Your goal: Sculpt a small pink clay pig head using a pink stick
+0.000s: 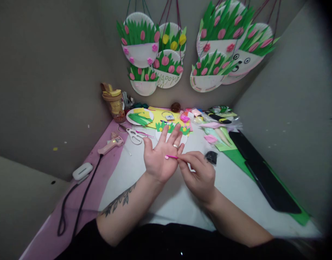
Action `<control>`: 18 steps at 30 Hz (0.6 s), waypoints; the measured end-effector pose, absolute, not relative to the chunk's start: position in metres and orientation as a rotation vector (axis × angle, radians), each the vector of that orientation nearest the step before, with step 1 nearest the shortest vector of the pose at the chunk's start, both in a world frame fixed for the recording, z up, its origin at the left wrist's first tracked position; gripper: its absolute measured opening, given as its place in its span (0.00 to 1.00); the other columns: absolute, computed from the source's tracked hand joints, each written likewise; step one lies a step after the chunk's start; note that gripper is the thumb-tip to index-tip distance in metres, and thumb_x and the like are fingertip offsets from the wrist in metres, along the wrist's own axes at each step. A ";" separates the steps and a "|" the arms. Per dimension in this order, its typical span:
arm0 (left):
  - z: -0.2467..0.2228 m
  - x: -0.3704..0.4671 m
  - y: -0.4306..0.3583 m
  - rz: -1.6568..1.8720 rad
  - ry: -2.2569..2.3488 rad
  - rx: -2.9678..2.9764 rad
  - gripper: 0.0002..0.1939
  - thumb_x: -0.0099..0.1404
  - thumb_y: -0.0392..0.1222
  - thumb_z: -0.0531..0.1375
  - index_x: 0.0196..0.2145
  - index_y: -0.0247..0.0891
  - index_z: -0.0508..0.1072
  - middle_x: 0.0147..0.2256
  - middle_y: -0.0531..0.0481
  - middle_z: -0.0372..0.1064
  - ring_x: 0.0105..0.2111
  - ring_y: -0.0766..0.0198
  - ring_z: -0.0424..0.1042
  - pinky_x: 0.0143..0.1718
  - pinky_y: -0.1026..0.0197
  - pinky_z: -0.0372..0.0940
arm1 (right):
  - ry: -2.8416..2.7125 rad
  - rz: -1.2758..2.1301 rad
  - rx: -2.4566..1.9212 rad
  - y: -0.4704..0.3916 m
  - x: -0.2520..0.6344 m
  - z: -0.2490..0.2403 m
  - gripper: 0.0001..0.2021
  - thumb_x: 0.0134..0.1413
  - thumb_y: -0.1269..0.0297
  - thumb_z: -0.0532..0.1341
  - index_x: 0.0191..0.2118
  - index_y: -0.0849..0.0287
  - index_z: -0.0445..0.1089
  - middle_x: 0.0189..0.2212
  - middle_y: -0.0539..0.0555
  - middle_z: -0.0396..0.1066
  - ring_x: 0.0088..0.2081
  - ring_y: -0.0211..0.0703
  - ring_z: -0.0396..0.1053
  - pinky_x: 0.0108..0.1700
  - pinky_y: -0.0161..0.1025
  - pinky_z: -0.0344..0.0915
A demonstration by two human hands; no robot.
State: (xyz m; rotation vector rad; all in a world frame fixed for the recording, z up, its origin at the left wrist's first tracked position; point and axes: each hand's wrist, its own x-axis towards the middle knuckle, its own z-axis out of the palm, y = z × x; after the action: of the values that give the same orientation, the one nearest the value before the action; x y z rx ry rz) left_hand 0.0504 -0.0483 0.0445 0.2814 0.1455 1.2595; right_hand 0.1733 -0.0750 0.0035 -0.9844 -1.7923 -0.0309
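Note:
My left hand [162, 159] is held palm up with its fingers spread, a ring on one finger. On its palm rests a small pale pink piece [166, 157], its material too small to make out. Pinched between the thumb and fingers of my right hand [198, 173] is a thin bright pink stick [173, 156], its tip touching or right beside that piece. Behind my left fingertips lies a white paper plate craft [160, 136] with green paper grass and yellow flowers, partly hidden by the hand.
White-handled scissors [135, 136], a pink glue gun [111, 143] and a white case [82, 171] lie on the left. At right are bagged clay-like pieces [220, 131], a black packet [211, 157] and a long black object [263, 173]. Paper plate crafts [144, 54] hang on the wall.

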 end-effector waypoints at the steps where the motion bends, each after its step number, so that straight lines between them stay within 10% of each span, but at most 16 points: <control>1: 0.045 0.050 -0.048 1.257 0.145 0.283 0.40 0.62 0.72 0.37 0.60 0.47 0.60 0.62 0.46 0.60 0.67 0.56 0.49 0.65 0.49 0.43 | -1.793 -0.032 -0.982 -0.075 0.173 0.004 0.08 0.55 0.74 0.60 0.40 0.55 0.72 0.33 0.53 0.73 0.33 0.39 0.71 0.35 0.37 0.69; 18: 0.047 0.051 -0.049 1.250 0.192 0.273 0.40 0.62 0.72 0.37 0.60 0.45 0.60 0.62 0.45 0.59 0.66 0.56 0.52 0.64 0.51 0.46 | -1.769 -0.007 -0.968 -0.073 0.174 0.002 0.08 0.55 0.74 0.61 0.39 0.56 0.72 0.33 0.53 0.72 0.34 0.40 0.71 0.36 0.38 0.70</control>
State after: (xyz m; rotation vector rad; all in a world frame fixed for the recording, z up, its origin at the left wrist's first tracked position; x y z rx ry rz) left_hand 0.0509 -0.0487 0.0466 0.2726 0.1916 1.2504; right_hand 0.1737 -0.0728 0.0022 -0.9675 -1.7689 -0.0066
